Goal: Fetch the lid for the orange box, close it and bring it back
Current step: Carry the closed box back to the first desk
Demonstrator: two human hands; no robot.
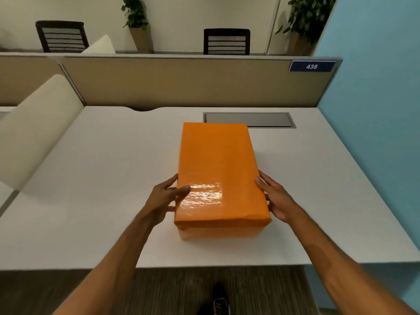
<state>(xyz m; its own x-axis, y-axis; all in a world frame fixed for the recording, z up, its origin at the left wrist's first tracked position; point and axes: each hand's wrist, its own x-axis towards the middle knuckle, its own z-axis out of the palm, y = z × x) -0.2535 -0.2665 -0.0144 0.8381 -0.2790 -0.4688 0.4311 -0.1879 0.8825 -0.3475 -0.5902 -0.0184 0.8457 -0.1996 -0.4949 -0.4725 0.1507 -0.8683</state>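
The orange box [221,231] stands on the white desk [95,201], a little right of centre, its long side running away from me. The glossy orange lid [216,164] sits on top and covers the whole box. My left hand [164,198] grips the lid's left side near the front, thumb on the top face and fingers along the edge. On the opposite side my right hand [276,198] holds the right edge the same way, thumb at the top rim. Both hands press inward on the lid.
A grey cable flap [248,120] is set in the desk just behind the box. A beige partition [181,85] with a blue "438" tag [311,66] closes the far edge. A blue wall [375,133] borders the right; a cream chair back [34,133] stands left.
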